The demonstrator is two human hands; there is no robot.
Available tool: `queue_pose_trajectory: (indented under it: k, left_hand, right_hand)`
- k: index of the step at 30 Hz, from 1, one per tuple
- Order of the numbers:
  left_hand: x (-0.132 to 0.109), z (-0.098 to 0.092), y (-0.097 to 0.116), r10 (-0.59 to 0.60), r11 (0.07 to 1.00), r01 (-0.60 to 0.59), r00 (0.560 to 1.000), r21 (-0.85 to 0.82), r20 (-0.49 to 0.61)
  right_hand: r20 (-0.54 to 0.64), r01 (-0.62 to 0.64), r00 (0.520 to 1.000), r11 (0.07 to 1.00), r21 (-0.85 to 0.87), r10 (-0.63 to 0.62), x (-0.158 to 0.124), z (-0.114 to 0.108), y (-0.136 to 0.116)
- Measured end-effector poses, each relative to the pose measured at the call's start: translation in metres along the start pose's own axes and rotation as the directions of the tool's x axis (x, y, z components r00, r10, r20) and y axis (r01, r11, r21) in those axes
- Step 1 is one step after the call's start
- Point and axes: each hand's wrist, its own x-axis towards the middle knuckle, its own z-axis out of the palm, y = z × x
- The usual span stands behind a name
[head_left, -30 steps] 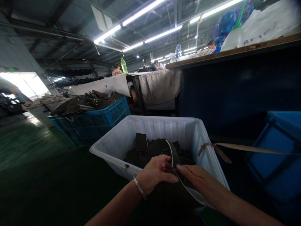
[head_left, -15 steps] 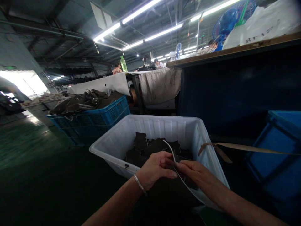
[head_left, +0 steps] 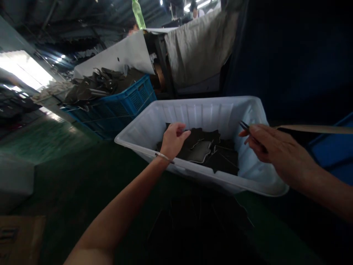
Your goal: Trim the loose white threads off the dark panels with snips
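Note:
A white plastic tub holds a heap of dark, flat cut pieces, some with pale edges. My left hand, with a bracelet at the wrist, is over the left part of the heap, its thumb and fingers apart and nothing visible between them. Above the tub's right side, my right hand is closed around a small dark tool with two thin tips that point up and left. More dark pieces lie in shadow at the bottom, in front of the tub.
To the left, a blue crate is piled with dark pieces. A blue bin stands at the right, with a tan strap running toward it. A cardboard box is at the lower left. Behind are cloth-draped tables.
The view has tilted down. My hands have moved apart, and the dark piece with a pale edge is out of them. My left hand has opened; the small tool now shows in my right.

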Motion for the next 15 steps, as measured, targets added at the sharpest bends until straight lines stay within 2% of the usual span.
queue_pose_trajectory:
  k: [1, 2, 3, 4, 5, 6, 7, 8, 9, 11, 13, 15]
  left_hand:
    - [-0.019, -0.002, 0.001, 0.057, 0.993, -0.077, 0.975, 0.085, 0.213]
    - [-0.039, -0.002, 0.000, 0.039, 0.988, -0.107, 0.866, 0.109, 0.499]
    - [-0.060, 0.000, -0.007, -0.049, 0.993, -0.051, 0.651, 0.108, 0.757]
    - [-0.081, 0.006, -0.019, -0.140, 0.990, 0.058, 0.358, 0.128, 0.923]
    - [-0.099, 0.015, -0.037, -0.186, 0.977, 0.121, 0.110, 0.173, 0.976]
    - [-0.114, 0.027, -0.060, -0.214, 0.969, 0.126, 0.002, 0.212, 0.977]
    - [-0.125, 0.041, -0.086, -0.296, 0.952, 0.110, 0.105, 0.285, 0.949]
    - [-0.134, 0.056, -0.112, -0.422, 0.907, 0.132, 0.309, 0.401, 0.852]
    - [-0.139, 0.073, -0.136, -0.449, 0.891, 0.147, 0.423, 0.429, 0.787]
    - [-0.141, 0.105, -0.172, -0.449, 0.890, 0.190, 0.530, 0.415, 0.720]
    - [-0.137, 0.133, -0.186, -0.420, 0.907, 0.250, 0.582, 0.339, 0.696]
    - [-0.135, 0.156, -0.183, -0.405, 0.910, 0.338, 0.609, 0.238, 0.682]
  right_hand:
    - [0.016, 0.013, 1.000, 1.000, -0.004, -0.013, -0.002, 0.001, -0.001]
    - [0.032, 0.032, 0.999, 0.999, 0.000, -0.032, -0.005, 0.002, -0.002]
    - [0.045, 0.058, 0.997, 0.998, 0.000, -0.058, -0.007, 0.004, -0.002]
    - [0.060, 0.094, 0.994, 0.996, -0.006, -0.094, -0.010, 0.005, -0.002]
    - [0.083, 0.124, 0.989, 0.992, -0.019, -0.122, -0.012, 0.007, -0.002]
    - [0.105, 0.150, 0.984, 0.988, -0.036, -0.145, -0.015, 0.008, -0.001]
    - [0.124, 0.175, 0.978, 0.983, -0.058, -0.167, -0.018, 0.009, -0.001]
    - [0.142, 0.201, 0.972, 0.976, -0.082, -0.188, -0.020, 0.010, -0.001]
    - [0.163, 0.226, 0.964, 0.968, -0.104, -0.208, -0.023, 0.011, -0.002]
    - [0.197, 0.267, 0.951, 0.955, -0.133, -0.238, -0.027, 0.012, -0.005]
    - [0.228, 0.291, 0.940, 0.945, -0.151, -0.253, -0.031, 0.012, -0.009]
    - [0.249, 0.294, 0.936, 0.942, -0.162, -0.250, -0.032, 0.011, -0.012]
